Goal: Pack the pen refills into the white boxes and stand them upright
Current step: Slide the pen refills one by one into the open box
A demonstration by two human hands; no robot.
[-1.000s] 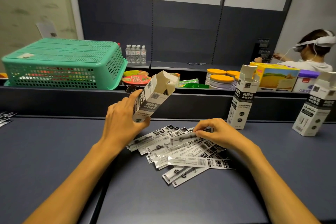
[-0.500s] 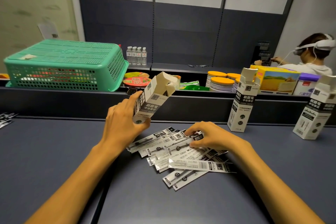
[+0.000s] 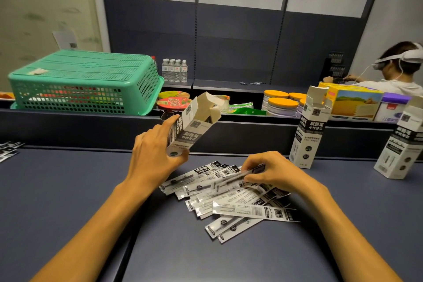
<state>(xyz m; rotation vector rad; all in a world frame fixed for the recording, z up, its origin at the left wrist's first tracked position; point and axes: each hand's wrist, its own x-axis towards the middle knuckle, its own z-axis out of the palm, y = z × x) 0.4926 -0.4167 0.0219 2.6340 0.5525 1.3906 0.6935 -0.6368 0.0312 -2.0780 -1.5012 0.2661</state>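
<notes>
My left hand grips a white box tilted to the right above the table, its top flaps open. Below it a fanned pile of packaged pen refills lies on the dark table. My right hand sits on the pile's far right part and pinches one refill packet at its right end, lifting it slightly. Two more white boxes stand upright with open flaps: one at the back right, another at the far right edge.
A low dark wall runs behind the table. Beyond it sit an upturned green basket, small water bottles, noodle bowls, orange-lidded tubs and a yellow carton. A person with a headset works at the far right. More refill packets lie at the left edge.
My right hand slid left across the pile and closed its fingers on one refill packet, raising it off the others. The left hand and its box stayed put.
</notes>
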